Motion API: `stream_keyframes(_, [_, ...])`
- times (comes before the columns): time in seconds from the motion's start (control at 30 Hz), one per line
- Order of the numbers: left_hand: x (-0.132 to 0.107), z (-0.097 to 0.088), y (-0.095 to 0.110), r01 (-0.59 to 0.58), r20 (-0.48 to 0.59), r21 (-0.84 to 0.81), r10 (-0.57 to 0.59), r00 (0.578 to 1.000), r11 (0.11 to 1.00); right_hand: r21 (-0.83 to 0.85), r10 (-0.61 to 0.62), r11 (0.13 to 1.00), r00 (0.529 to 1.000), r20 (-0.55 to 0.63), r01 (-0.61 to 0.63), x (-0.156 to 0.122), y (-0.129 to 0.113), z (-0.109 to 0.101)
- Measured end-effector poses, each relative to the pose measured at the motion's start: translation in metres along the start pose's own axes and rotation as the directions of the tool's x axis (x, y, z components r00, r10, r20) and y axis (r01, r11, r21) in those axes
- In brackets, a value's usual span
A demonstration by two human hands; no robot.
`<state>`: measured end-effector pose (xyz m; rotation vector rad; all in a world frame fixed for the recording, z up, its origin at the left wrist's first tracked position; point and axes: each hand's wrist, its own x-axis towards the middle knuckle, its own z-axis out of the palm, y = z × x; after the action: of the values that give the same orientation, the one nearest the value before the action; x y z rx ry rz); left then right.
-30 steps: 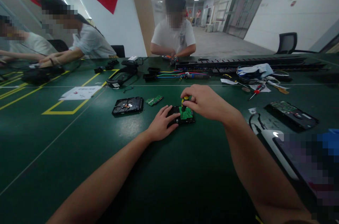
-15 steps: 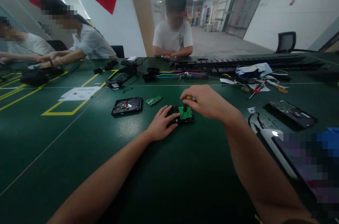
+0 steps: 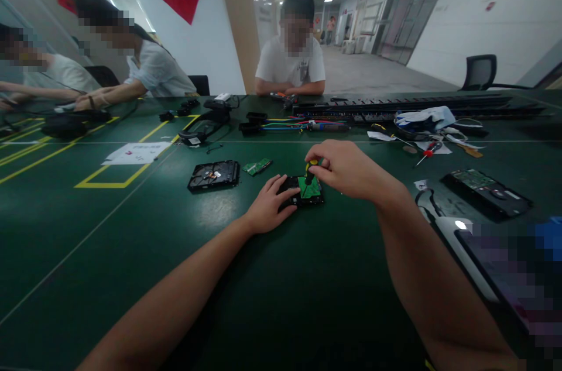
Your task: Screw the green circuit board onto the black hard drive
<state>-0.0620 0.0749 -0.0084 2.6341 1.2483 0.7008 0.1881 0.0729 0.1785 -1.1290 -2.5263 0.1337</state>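
A black hard drive (image 3: 317, 201) with a green circuit board (image 3: 312, 189) on its upper face lies flat on the green table. My left hand (image 3: 268, 207) is spread across its left part, fingers at the far side and thumb along the near edge, holding it against the table. In the pinched fingers of my right hand (image 3: 345, 172) is a short screwdriver (image 3: 311, 167) with a yellow and black handle. It points down at the circuit board; its tip is too small to make out.
Left of my hands lie another hard drive (image 3: 213, 175) and a loose circuit board (image 3: 257, 167). A third drive (image 3: 486, 193) and a tablet-like device (image 3: 483, 265) are on the right. Cables (image 3: 294, 124) and a red-handled screwdriver (image 3: 429, 151) lie farther back. A person (image 3: 290, 67) leans on the far edge.
The whole view has shifted slightly. More of the screwdriver's yellow and black handle shows in my right fingers. My left hand stays on the hard drive.
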Motion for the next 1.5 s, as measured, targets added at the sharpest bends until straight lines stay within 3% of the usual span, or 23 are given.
stream_keyframes(0.3, [-0.0001, 0.0012, -0.0017, -0.003, 0.011, 0.023, 0.003, 1.0, 1.0, 0.027, -0.028, 0.999, 0.999, -0.019, 0.029, 0.001, -0.0036, 0.0025])
stream_keyframes(0.83, [0.0001, -0.0007, 0.0006, 0.0, 0.005, 0.01, 0.0, 1.0, 1.0, -0.001, 0.023, 1.0, 1.0, -0.011, -0.023, 0.0031, -0.0026, 0.0052])
stream_keyframes(1.27, [-0.0001, 0.0004, 0.0004, -0.001, 0.005, 0.006, 0.001, 1.0, 1.0, 0.023, -0.072, 0.997, 0.997, 0.009, 0.072, 0.0032, -0.0006, 0.0077])
stream_keyframes(1.5, [0.0001, 0.0008, -0.0006, 0.0, 0.012, 0.014, 0.0, 1.0, 1.0, 0.001, -0.002, 1.0, 1.0, -0.001, 0.002, 0.0028, 0.001, 0.0071])
